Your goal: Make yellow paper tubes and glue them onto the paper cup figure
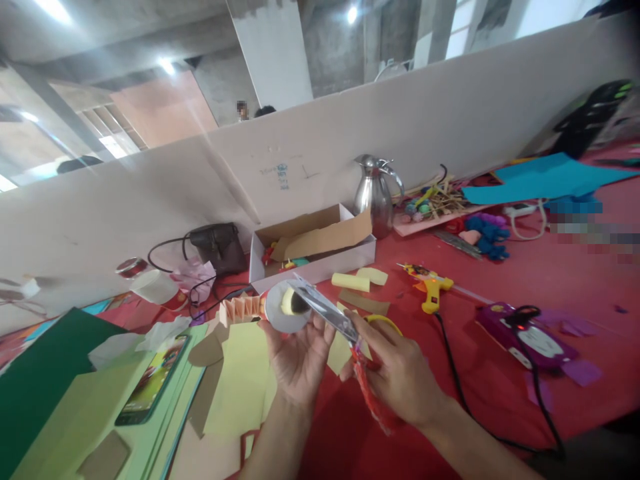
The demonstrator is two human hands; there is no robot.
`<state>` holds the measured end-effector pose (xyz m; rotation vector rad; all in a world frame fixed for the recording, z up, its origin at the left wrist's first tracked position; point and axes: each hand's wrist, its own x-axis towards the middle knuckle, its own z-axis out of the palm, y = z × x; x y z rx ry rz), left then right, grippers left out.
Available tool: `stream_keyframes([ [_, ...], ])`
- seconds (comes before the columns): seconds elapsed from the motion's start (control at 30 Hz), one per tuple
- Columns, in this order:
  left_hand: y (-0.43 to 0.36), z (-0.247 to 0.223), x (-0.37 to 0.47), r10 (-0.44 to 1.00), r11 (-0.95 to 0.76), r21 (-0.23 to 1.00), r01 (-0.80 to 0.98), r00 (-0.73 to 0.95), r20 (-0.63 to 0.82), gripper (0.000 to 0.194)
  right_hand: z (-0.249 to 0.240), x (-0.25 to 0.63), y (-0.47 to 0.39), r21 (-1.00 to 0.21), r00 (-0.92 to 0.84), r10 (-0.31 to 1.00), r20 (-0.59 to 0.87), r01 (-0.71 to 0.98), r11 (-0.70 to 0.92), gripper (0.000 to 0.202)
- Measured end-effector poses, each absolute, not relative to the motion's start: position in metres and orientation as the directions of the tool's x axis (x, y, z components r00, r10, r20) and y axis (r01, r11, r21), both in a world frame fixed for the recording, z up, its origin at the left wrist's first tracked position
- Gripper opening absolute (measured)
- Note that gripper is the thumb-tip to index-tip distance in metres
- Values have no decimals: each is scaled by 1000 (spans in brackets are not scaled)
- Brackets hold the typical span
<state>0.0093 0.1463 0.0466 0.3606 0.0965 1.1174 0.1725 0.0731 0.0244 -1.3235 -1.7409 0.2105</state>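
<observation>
Room lay over the desk [550,283] at right; a black cable [445,347] crossed the lower right, scissors [340,322] barred the centre, and a white box [350,257] stood just above.

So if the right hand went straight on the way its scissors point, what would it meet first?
Probably the white disc in the left hand: the right hand points its scissors up and left, overlapping the disc in this view. Depth is unclear; they may already touch it.
</observation>
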Motion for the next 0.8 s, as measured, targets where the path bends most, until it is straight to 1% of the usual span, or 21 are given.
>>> stream_keyframes([
  [0.13,145,49,10,890,405,299,-864,448,90,57,24,177,75,-549,-50,811,584,712,439,54],
  [0.3,143,51,10,896,416,250,-874,441,49,65,23,183,79,-464,-74,774,629,763,450,54],
  [0.4,143,49,10,905,409,219,-886,425,31,66,21,185,80,-434,-102,778,620,782,448,54],
  [0.47,142,50,10,907,405,212,-889,419,26,62,20,186,80,-452,-100,791,603,775,442,52],
  [0.57,140,55,9,914,387,226,-894,405,38,56,20,189,77,-555,-42,812,582,709,435,50],
  [0.63,139,59,8,918,373,233,-898,394,50,55,21,192,76,-591,-6,818,575,688,420,52],
  [0.7,139,61,7,914,381,235,-894,403,53,56,23,195,75,-558,-5,818,575,729,397,56],
  [0.8,141,60,4,900,401,256,-880,430,71,56,29,197,77,-458,-48,817,575,808,370,58],
])
